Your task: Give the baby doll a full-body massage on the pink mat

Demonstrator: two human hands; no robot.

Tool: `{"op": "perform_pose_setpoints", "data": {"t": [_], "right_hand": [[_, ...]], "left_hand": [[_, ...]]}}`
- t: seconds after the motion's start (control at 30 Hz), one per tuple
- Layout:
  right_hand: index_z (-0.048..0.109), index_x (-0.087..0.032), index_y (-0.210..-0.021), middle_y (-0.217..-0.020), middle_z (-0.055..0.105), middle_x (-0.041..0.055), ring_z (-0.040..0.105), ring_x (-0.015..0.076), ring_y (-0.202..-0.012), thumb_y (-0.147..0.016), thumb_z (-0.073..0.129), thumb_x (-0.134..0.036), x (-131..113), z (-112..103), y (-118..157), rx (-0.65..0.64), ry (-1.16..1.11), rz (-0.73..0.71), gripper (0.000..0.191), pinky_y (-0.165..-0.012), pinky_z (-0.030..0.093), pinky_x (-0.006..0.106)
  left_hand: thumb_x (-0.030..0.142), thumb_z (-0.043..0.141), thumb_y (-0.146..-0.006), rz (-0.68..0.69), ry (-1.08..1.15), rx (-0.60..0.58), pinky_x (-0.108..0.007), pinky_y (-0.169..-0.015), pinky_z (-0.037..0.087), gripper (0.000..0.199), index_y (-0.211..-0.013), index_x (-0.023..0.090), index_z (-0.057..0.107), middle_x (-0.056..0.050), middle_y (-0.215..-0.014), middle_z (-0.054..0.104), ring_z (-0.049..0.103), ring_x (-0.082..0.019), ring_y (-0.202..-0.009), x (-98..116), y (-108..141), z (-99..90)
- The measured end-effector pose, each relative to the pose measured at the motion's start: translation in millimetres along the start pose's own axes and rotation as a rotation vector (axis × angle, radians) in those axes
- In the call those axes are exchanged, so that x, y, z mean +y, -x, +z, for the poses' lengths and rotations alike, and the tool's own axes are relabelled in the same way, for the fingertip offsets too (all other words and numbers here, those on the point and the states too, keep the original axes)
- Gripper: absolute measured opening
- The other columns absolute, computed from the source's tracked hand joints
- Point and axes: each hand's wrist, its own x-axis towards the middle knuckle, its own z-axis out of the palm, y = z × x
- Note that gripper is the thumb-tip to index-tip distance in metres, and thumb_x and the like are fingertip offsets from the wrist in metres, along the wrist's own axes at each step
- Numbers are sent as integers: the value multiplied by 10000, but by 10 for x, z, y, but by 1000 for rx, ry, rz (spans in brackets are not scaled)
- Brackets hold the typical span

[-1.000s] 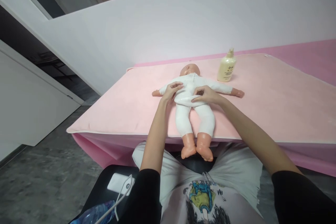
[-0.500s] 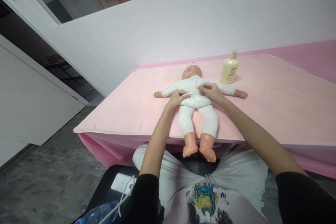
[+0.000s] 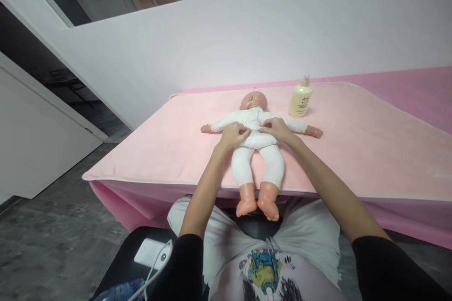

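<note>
On the pink cover (image 3: 169, 150), near its front edge: one doll (image 3: 254, 100), laid flat between two hands, its feet reaching past the edge.

Progress: under way, as judged from the clothing. Done: sleeves on both arms, white cloth on both legs, top (image 3: 254, 139) closed over the middle of the body as far as can be seen. Left: likely some settling of the top at the waist, where both hands are busy; fastenings, if any, too small to make out, so the remainder cannot be told with certainty.

Left hand (image 3: 233, 136): on the top at the waist, fingers curled, thumb near the fingertips. Right hand (image 3: 278, 130): facing it across the belly, fingers bent, thumb close to them. Fingertips of the two hands near each other, a gap between. Whether either pinches cloth or merely rests on it: cannot tell.

Condition of doll: head bare, smooth, tan; arms stretched out sideways, hands bare; legs slightly parted, feet bare, orange-tan, near each other. Clothing white, soft-looking, snug on the limbs, rumpled at the waist, lower hem rounded over the hips. One piece or two: unclear.

Also present: pale yellow bottle (image 3: 300, 101), upright, beyond the arm, apart from the doll.
</note>
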Motion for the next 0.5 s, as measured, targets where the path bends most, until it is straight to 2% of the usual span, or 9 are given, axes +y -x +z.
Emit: {"op": "perform_pose_setpoints", "data": {"t": [0.07, 0.13, 0.23, 0.3, 0.33, 0.4, 0.5], "right_hand": [[740, -153, -758, -816, 731, 56, 658, 208, -792, -717, 711, -202, -6, 22, -11, 26, 10, -9, 70, -772, 494, 310], [734, -155, -730, -790, 728, 49, 654, 197, -763, -710, 713, -194, 10, 48, -15, 65, -7, -34, 49, -749, 488, 295], [728, -160, -718, -775, 726, 39, 653, 189, -745, -699, 716, -195, 58, 84, -15, 95, -53, -57, 42, -739, 487, 288], [724, -161, -712, -767, 724, 35, 652, 188, -743, -687, 721, -188, 84, 101, -15, 112, -81, -54, 37, -740, 488, 289], [723, -162, -709, -766, 723, 34, 652, 188, -746, -683, 723, -186, 92, 108, -16, 122, -93, -52, 36, -742, 489, 289], [720, -162, -703, -764, 721, 32, 650, 187, -751, -678, 729, -186, 95, 114, -20, 133, -107, -51, 36, -747, 488, 290], [717, -160, -697, -760, 719, 33, 646, 185, -751, -673, 736, -187, 81, 106, -27, 115, -112, -38, 41, -748, 487, 290]], "left_hand": [[310, 476, -861, 47, -195, 55, -314, -652, 389, 353, -593, 162, 651, -65, -620, 634, 547, -182, -665, 99, 1, -4], [315, 474, -863, 107, -263, 102, -312, -645, 394, 363, -577, 165, 640, -77, -594, 617, 558, -184, -652, 138, -22, 23], [361, 443, -893, 110, -128, 263, -295, -647, 416, 400, -610, 173, 655, -60, -573, 606, 567, -162, -617, 72, -103, 102], [377, 381, -929, -8, 50, 390, -276, -652, 441, 428, -722, 171, 694, -42, -606, 631, 581, -143, -611, -29, -168, 153], [374, 375, -935, -71, 130, 410, -266, -663, 456, 417, -791, 170, 709, -36, -654, 657, 598, -137, -636, -85, -197, 171], [353, 450, -905, -140, 219, 322, -254, -715, 486, 324, -897, 175, 721, -35, -805, 706, 640, -139, -747, -186, -233, 181], [313, 588, -815, -115, 207, 67, -271, -835, 498, 253, -986, 186, 726, -45, -1041, 709, 646, -173, -942, -260, -238, 115]]}}
